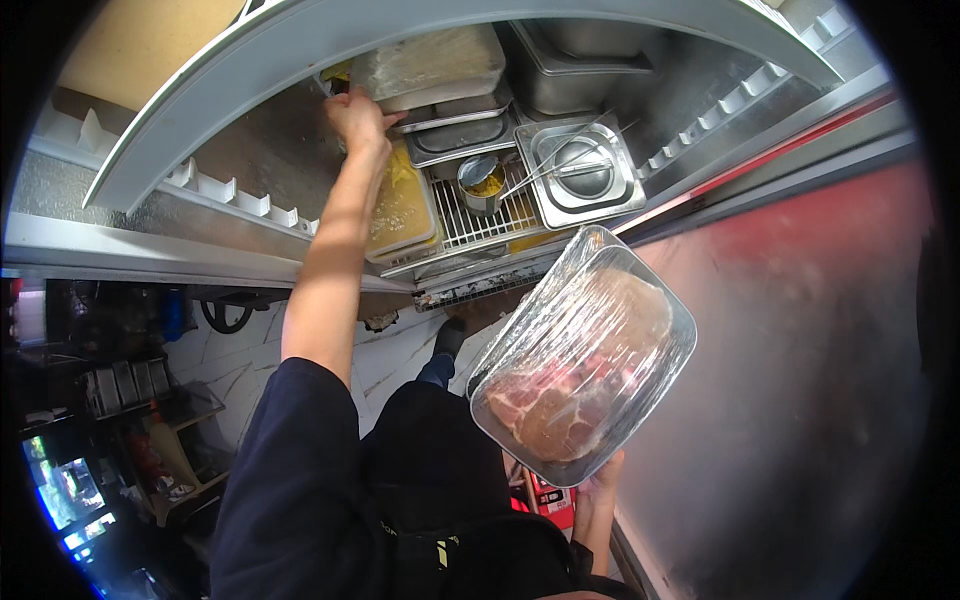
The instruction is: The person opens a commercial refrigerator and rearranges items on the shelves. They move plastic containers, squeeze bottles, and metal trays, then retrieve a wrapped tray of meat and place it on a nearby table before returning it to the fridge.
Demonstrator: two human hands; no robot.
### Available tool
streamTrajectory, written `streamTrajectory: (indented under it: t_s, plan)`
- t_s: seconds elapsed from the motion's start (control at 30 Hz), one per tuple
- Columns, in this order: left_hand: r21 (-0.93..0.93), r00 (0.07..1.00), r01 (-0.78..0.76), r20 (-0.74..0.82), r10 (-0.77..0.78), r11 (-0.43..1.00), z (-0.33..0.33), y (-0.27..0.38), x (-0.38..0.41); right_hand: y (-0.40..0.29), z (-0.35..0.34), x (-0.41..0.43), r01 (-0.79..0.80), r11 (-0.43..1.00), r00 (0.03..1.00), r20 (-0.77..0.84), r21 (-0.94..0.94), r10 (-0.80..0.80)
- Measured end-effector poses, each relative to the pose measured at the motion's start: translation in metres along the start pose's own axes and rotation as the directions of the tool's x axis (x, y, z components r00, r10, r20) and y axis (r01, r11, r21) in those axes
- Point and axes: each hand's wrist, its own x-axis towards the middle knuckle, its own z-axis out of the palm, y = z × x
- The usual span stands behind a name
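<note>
My left hand [358, 124] reaches into a refrigerator and touches the left edge of a pale lidded container [439, 67], which lies on top of stacked metal pans [465, 135]. Its grip is partly hidden, so I cannot tell whether it holds the container. My right hand [604, 476] holds a metal tray [574, 476] from below, near its lower end. Cuts of raw meat [559, 412] lie in the tray under clear plastic wrap [577, 322]. The tray is tilted in front of the open refrigerator; most of my right hand is hidden behind it.
An open tin can [481, 184] stands on the wire shelf [454, 217], between a yellowish container [401, 210] and a lidded steel pan [581, 172] with tongs [562, 161] on it. A white shelf [480, 11] arches above. The refrigerator door [772, 360] is at the right.
</note>
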Motion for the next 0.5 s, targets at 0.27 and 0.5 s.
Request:
streamTrajectory:
  t_s: [0.27, 0.5]
  plan:
    - [0.469, 0.967, -0.239, 0.036, 0.252, 0.850, 0.008, -0.029, -0.006, 0.000, 0.008, 0.003, 0.018, 0.999, 1.000, 0.009, -0.041, -0.018]
    - [0.443, 0.943, 0.263, 0.071, -0.326, 0.857, -0.038, -0.030, 0.002, 0.002, 0.013, 0.008, 0.012, 1.000, 1.000, 0.021, -0.008, -0.012]
